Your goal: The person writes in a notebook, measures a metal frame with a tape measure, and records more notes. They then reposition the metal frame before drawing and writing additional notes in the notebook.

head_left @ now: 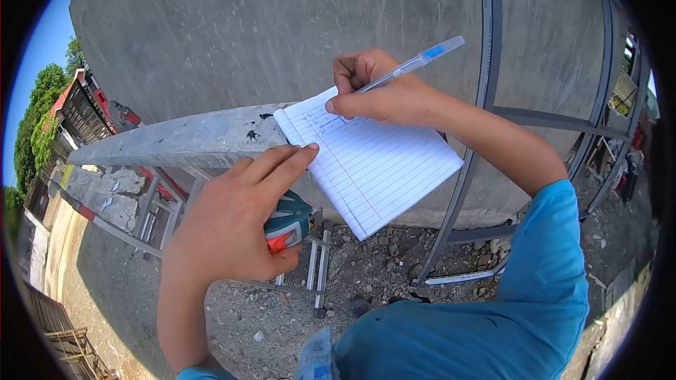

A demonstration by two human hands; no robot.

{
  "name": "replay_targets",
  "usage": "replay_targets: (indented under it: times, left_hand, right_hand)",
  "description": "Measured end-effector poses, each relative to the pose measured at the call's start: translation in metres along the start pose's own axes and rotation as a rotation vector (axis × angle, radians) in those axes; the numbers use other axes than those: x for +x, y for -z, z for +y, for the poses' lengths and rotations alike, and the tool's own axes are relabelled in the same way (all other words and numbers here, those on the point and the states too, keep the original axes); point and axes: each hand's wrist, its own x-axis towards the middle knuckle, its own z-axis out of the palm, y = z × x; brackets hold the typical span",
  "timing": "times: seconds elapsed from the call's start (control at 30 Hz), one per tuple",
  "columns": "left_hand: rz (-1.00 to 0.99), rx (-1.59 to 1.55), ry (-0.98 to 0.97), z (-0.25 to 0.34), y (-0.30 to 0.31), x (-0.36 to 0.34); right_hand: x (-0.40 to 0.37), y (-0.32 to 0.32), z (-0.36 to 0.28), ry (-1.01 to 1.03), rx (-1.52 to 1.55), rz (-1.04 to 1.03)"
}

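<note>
My right hand [362, 88] is closed around a clear pen with a blue grip end [429, 56], its tip at the top of a lined notepad [380, 169]. Handwritten figures fill the upper lines of the page; the rest shows blank ruled lines. My left hand [243, 218] is wrapped round a teal and red tape measure [290, 222], partly hidden by the palm. One of its fingertips presses on the notepad's left edge. The pad's upper part rests against a grey concrete ledge [183, 134], and its lower part reaches out past it.
A grey plastered wall [282, 28] rises in front. Metal frame bars [489, 42] stand at the right. Below the ledge are metal legs [317, 267] over gravelly ground [260, 317]. A red and grey clamp-like tool [120, 109] sits at the ledge's far left.
</note>
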Motion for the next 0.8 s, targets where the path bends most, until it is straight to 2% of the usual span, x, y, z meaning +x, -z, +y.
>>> replay_targets:
  times: [0.2, 0.33, 0.63, 0.8]
  left_hand:
    - [-0.215, 0.012, -0.075, -0.035, -0.002, 0.033]
    - [-0.166, -0.048, -0.158, -0.051, -0.010, 0.035]
    - [-0.102, -0.079, -0.191, -0.055, -0.018, 0.038]
    - [-0.103, -0.088, -0.210, -0.058, -0.017, 0.039]
  right_hand:
    - [0.003, -0.009, 0.003, -0.146, 0.042, 0.021]
    - [0.000, -0.014, 0.011, -0.162, 0.068, 0.047]
    - [-0.001, -0.011, 0.005, -0.251, -0.018, 0.018]
    - [-0.003, -0.008, -0.004, -0.317, 0.008, 0.094]
